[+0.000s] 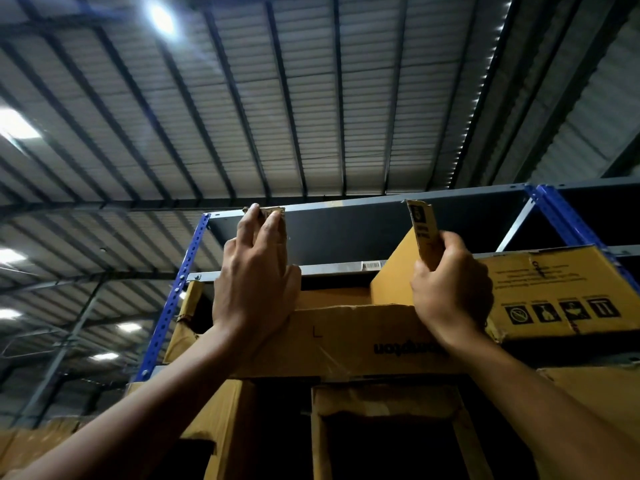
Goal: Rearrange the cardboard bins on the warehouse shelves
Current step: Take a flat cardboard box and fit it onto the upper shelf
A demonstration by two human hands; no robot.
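Note:
A brown cardboard bin (346,337) sits high on the blue and grey shelf rack (173,289), its front panel printed upside down. My left hand (254,282) lies against its raised left flap (273,216), fingers stretched up over the flap's edge. My right hand (450,292) grips the raised right flap (424,230), fingers curled round it. Both arms reach upward from below.
A second printed cardboard bin (561,292) stands right beside it on the same shelf. More open cardboard bins (381,427) fill the shelf below. The grey top shelf board (381,223) spans just above the flaps. Corrugated roof and lights lie overhead.

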